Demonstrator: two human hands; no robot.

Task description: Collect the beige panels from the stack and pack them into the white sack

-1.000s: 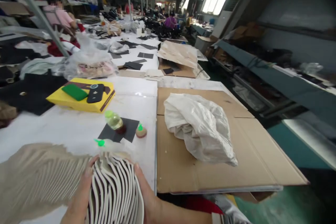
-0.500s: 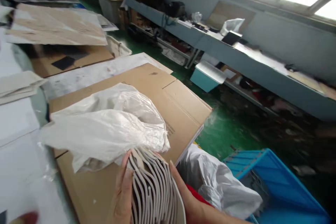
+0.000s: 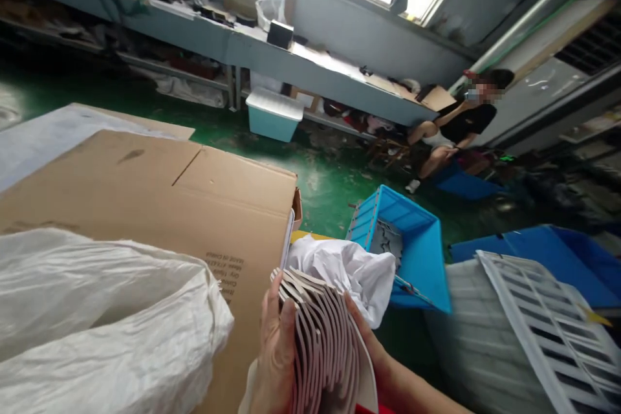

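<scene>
Between my two hands is a thick stack of thin, curved, off-white sheet pieces [image 3: 324, 343], their edges fanned toward me. My left hand [image 3: 277, 344] presses on the left side of the stack, thumb and fingers around its upper corner. My right hand [image 3: 369, 341] wraps the right side, fingers along the outermost piece. The stack's lower end runs out of view. To the left, a crumpled white woven sack [image 3: 121, 310] lies on a flat cardboard box [image 3: 233, 200] with printed text. White cloth-like bagging [image 3: 349, 265] bunches just behind the stack.
A blue crate [image 3: 422, 259] holding grey pieces stands on the green floor, near a translucent slatted crate [image 3: 528, 330]. A long bench [image 3: 194, 32] runs along the wall, with a teal lidded bin [image 3: 274, 119] below. A person [image 3: 468, 119] sits at the far right.
My view has swung to the right, bringing the seated person and more crates into sight. Both hands still hold the stack, which has moved away from the woven sack.
</scene>
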